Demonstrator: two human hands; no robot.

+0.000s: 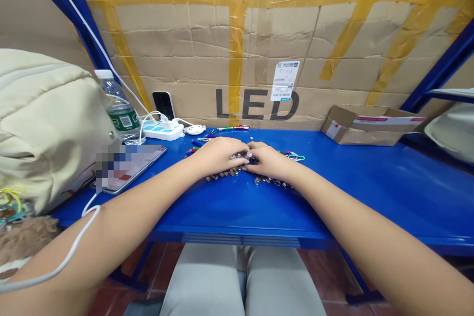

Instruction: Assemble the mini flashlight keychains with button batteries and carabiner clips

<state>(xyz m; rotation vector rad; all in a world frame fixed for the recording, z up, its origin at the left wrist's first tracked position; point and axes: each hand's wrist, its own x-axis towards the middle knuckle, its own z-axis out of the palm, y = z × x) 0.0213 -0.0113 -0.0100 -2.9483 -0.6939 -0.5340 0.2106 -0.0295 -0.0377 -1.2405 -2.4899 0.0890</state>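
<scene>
Curled inward, the left hand and right hand meet at twelve o'clock, over small metallic pieces on the bench; whether either is clamped on one, I cannot tell.

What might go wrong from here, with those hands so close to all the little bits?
Two things, perhaps. The small loose pieces lie right by the left hand and right hand, so a careless sweep could scatter some. And the white cable crosses the view of the left forearm; if the arm catches it, it might tug the phone.
</scene>
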